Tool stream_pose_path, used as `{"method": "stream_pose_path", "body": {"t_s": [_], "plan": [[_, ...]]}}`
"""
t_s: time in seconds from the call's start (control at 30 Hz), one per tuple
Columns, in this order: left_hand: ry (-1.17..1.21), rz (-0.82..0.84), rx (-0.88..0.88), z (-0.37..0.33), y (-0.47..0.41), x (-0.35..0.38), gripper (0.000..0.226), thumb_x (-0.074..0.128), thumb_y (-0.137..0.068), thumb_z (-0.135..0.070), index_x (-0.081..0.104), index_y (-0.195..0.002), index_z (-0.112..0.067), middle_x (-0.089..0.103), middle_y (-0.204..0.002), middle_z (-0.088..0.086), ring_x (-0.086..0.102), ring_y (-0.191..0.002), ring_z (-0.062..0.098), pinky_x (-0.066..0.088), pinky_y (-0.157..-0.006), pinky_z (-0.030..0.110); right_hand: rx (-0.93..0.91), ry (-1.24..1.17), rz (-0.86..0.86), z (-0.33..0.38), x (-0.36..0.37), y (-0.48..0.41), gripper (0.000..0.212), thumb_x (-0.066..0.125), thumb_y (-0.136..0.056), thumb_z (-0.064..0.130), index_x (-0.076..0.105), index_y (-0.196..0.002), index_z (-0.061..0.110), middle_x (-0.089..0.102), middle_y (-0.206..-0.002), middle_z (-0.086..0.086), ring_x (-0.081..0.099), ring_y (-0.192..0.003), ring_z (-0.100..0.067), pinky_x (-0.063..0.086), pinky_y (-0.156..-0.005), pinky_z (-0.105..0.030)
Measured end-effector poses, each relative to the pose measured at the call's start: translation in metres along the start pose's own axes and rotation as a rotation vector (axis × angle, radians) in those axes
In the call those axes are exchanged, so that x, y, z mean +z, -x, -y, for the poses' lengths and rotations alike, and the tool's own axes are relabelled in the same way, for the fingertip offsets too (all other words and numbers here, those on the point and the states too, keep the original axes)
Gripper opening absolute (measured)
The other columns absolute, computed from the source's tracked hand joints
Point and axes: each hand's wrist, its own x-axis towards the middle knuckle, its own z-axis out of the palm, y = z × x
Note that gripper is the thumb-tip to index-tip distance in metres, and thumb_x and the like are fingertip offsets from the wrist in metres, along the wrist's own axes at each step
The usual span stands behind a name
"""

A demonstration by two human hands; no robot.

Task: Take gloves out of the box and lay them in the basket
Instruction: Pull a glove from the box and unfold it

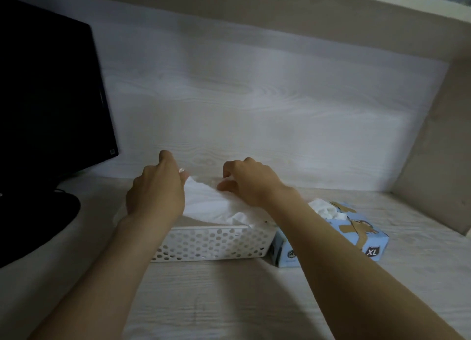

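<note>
Both hands were out over the white perforated basket (211,242), which sat on the pale desk (229,301) a little left of centre. Between them they held one white glove (209,202), spread flat just above the basket's rim. The left hand (155,189) had its fingers curled and was pinching the glove's left far edge. The right hand (251,184) pinched the opposite edge between thumb and bent fingers. The glove's near end drooped down into the basket, so I'd say it was in the middle of being laid there and had not yet been let go.

There was more rumpled white inside the basket under the right wrist. I could not tell whether that was the same glove or others already put in.

The blue box (356,235) marked XL lay just to the right of the basket, almost touching it, partly behind the right forearm. A tuft of white gloves (326,211) stuck up from its opening, so there was plainly more to take out. By my reckoning the job was under way but far from finished: this glove to release and smooth down, then back to the box for the next.

A dark monitor (51,97) stood off at the far left.
</note>
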Motion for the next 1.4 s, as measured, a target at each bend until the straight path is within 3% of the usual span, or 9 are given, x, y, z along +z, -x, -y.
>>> {"method": "stream_pose_path", "body": {"t_s": [0.27,0.4,0.5,0.7,0.83,0.97,1.1,1.23,1.4], "plan": [[-0.279,0.139,-0.039,0.011,-0.005,0.003,0.054,0.052,-0.096,0.004,0.028,-0.143,-0.006,0.057,-0.126,0.021,0.06,-0.109,0.04,0.045,-0.073,0.042,-0.038,0.066,0.043,0.011,0.009,-0.016,0.045,0.071,-0.094,0.057,0.068,-0.118,0.02,0.065,-0.113,-0.007,0.064,-0.1,-0.03,0.042,-0.076,-0.035],[-0.304,0.122,-0.017,0.007,-0.004,0.001,0.048,0.053,-0.093,0.007,0.038,-0.136,-0.007,0.052,-0.126,0.02,0.056,-0.114,0.04,0.043,-0.074,0.041,-0.055,0.026,-0.026,0.011,0.001,-0.013,0.039,0.079,-0.089,0.054,0.065,-0.116,0.029,0.069,-0.106,-0.001,0.065,-0.099,-0.025,0.043,-0.075,-0.035],[-0.267,0.037,0.198,0.011,-0.01,0.002,0.038,0.056,-0.089,0.01,0.06,-0.115,-0.017,0.054,-0.119,0.01,0.051,-0.114,0.033,0.047,-0.082,0.038,-0.089,-0.182,0.181,0.016,-0.018,0.0,0.052,0.085,-0.082,0.056,0.065,-0.125,0.036,0.063,-0.102,0.008,0.061,-0.092,-0.014,0.048,-0.081,-0.034],[-0.063,0.311,0.187,0.017,-0.014,0.01,0.011,0.077,-0.086,-0.03,0.071,-0.085,-0.039,0.065,-0.101,-0.009,0.066,-0.087,0.015,0.059,-0.082,0.035,-0.06,-0.045,0.591,0.024,-0.022,0.018,0.09,0.074,-0.095,0.049,0.021,-0.166,0.036,0.046,-0.151,0.001,0.051,-0.134,-0.022,0.04,-0.099,-0.03],[-0.08,0.516,0.151,0.021,-0.018,0.012,0.035,0.083,-0.084,-0.042,0.072,-0.116,-0.033,0.061,-0.117,-0.011,0.061,-0.102,0.01,0.049,-0.085,0.026,-0.048,-0.016,0.618,0.025,-0.003,0.019,0.077,0.06,-0.104,0.013,0.019,-0.168,0.028,0.042,-0.162,-0.005,0.051,-0.135,-0.027,0.039,-0.095,-0.031],[-0.087,0.571,0.142,0.022,-0.02,0.014,0.057,0.087,-0.08,-0.042,0.068,-0.132,-0.028,0.062,-0.136,-0.006,0.06,-0.119,0.014,0.049,-0.097,0.027,-0.024,-0.074,0.608,0.026,-0.001,0.022,0.072,0.052,-0.106,0.009,0.021,-0.167,0.032,0.04,-0.164,-0.003,0.05,-0.127,-0.025,0.034,-0.097,-0.032],[-0.154,0.416,0.213,0.017,-0.016,0.01,0.019,0.076,-0.088,-0.047,0.075,-0.104,-0.037,0.07,-0.105,-0.011,0.067,-0.098,0.014,0.056,-0.088,0.033,-0.051,-0.077,0.513,0.022,-0.005,0.027,0.077,0.066,-0.101,0.02,0.026,-0.165,0.036,0.052,-0.155,-0.002,0.054,-0.136,-0.025,0.043,-0.101,-0.033],[-0.046,0.103,0.331,-0.004,-0.003,0.005,0.018,0.059,-0.098,-0.039,0.073,-0.09,-0.033,0.071,-0.087,-0.01,0.068,-0.081,0.018,0.06,-0.075,0.038,-0.047,-0.236,0.314,0.004,-0.015,0.035,0.077,0.08,-0.087,0.056,0.046,-0.154,0.04,0.076,-0.114,0.009,0.07,-0.104,-0.012,0.056,-0.101,-0.039],[0.027,-0.042,0.503,-0.043,0.031,0.011,0.018,0.053,-0.101,-0.04,0.068,-0.098,-0.032,0.067,-0.078,-0.012,0.064,-0.068,0.015,0.058,-0.066,0.036,-0.081,-0.28,-0.127,-0.018,-0.012,0.055,0.029,0.065,-0.096,0.016,0.074,-0.123,0.025,0.075,-0.081,0.01,0.068,-0.079,-0.009,0.058,-0.086,-0.034]]}}
